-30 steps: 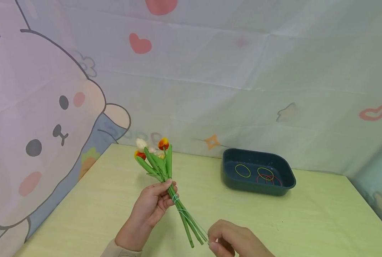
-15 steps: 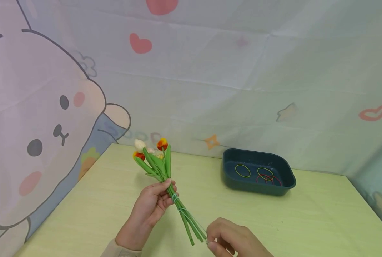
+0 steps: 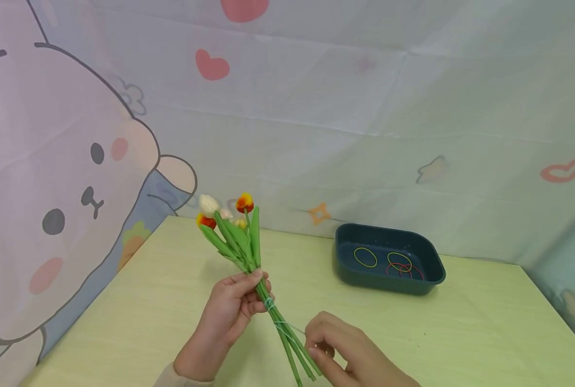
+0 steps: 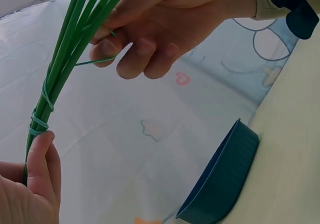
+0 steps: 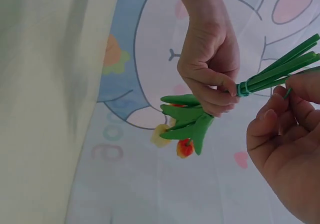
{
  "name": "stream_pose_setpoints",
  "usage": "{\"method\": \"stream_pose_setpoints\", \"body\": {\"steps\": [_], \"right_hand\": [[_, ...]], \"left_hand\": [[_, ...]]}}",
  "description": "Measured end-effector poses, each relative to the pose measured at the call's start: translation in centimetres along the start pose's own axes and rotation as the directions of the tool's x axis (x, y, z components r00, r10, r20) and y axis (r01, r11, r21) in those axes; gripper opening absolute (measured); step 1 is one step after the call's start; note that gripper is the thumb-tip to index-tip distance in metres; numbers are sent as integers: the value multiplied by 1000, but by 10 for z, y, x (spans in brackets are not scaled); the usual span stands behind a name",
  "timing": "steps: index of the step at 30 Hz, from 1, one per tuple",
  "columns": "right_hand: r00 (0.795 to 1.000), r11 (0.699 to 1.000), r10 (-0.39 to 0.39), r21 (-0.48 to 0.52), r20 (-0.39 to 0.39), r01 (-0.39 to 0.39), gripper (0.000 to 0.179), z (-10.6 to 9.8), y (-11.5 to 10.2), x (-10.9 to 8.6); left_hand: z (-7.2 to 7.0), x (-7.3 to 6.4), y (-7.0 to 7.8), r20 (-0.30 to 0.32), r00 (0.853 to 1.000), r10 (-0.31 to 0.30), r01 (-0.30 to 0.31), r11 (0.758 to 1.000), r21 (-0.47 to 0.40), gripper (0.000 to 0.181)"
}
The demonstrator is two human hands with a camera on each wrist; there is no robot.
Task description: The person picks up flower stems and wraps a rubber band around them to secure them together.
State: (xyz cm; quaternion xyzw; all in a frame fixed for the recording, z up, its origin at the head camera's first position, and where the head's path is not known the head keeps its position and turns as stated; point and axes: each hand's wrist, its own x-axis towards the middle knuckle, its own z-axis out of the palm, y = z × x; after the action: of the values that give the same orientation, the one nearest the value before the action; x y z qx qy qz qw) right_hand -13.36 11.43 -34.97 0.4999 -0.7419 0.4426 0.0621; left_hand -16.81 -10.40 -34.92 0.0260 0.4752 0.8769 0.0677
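Note:
My left hand grips a bunch of artificial tulips by the upper stems, just below the leaves. Its red-orange, white and yellow heads point up and away, and the cut ends slant toward me. A teal rubber band is wound in tight turns around the stems right beside the left fingers, with looser turns crossing lower down. My right hand pinches a stretched loop of that band between thumb and forefinger, off to the side of the lower stems. In the right wrist view the tight turns sit against the left fingers.
A dark blue plastic basin stands on the pale yellow-green table at the back right. Several yellow and red rubber bands lie inside it. Behind the table hangs a printed cloth with a cartoon rabbit.
My right hand has moved up and slightly left, pulling the band out sideways from the stems instead of along their lower ends. The bunch has shifted a little, its heads rising and its ends moving right.

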Motion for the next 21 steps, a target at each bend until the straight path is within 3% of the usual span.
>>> {"method": "stream_pose_setpoints", "body": {"steps": [5,10,12,16,21], "right_hand": [[999,1000,-20,-7,-29,20,17,3,6,4],[985,987,-157,-57,-77,153,19,5,19,8],[979,984,-174,-50,-106,169,20,7,24,9],[985,991,-90,84,-145,103,20,11,31,9],[987,974,15,225,-161,22,15,12,33,10]], "left_hand": [[3,-4,-2,74,997,31,-33,999,34,16],[6,-6,-6,135,991,25,-36,996,81,16],[8,-7,-8,165,986,17,-34,995,99,16],[11,-8,-13,212,977,-5,-20,993,118,16],[15,-10,-19,286,958,-22,-13,993,119,16]]}}
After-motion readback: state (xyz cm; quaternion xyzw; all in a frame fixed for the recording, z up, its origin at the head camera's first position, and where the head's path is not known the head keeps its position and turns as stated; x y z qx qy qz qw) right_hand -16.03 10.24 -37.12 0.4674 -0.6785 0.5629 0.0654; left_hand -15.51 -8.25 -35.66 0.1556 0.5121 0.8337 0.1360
